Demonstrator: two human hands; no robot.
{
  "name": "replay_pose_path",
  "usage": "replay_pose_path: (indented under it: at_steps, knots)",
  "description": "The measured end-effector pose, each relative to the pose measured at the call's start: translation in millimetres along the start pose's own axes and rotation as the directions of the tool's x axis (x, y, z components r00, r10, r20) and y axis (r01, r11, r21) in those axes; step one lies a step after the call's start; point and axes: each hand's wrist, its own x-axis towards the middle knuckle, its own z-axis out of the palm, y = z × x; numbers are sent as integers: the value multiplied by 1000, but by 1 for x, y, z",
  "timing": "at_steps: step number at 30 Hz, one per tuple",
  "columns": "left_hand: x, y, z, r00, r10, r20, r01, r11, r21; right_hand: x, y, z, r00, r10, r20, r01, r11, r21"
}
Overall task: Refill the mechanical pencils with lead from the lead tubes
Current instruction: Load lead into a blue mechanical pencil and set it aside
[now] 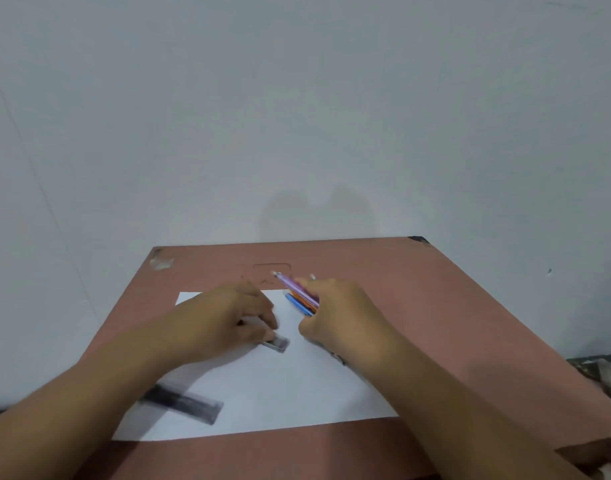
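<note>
A white sheet of paper (297, 386) lies on the brown table (435, 306). My left hand (224, 320) rests on the paper and its fingers pinch the end of a small grey lead tube (278, 342). A second, dark lead tube (186, 403) lies on the paper under my left forearm, blurred. My right hand (335, 310) grips a bundle of mechanical pencils (300, 296), purple, orange and blue, whose ends point up and to the left. A dark pencil tip (338, 358) shows below that hand.
The table stands against a plain pale wall (297, 116). A scuffed patch (162, 261) marks the table's back left corner. Patterned floor (601, 372) shows past the table's right edge.
</note>
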Motion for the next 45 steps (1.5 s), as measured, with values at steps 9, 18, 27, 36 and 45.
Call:
replay_pose_path:
  at_steps: [9, 18, 27, 36, 45]
  knots:
    - [-16, -15, -14, 984, -177, 16, 177, 984, 35, -6, -23, 15, 998, 0, 63, 2, 1000, -29]
    - [-24, -14, -18, 978, -207, -11, 207, 972, 108, -22, -45, 32, 996, -81, 40, 87, 979, -182]
    - [-33, -41, -14, 998, -60, 20, 60, 998, 24, -25, -35, 27, 998, -37, 42, 43, 987, -152]
    - [-37, -46, -15, 995, 103, -5, -103, 994, 45, -31, -23, 18, 999, -51, -16, 51, 997, -50]
    - [-41, -48, -25, 996, 83, -42, -83, 997, 8, -35, -17, 15, 984, -147, -97, 151, 988, 25]
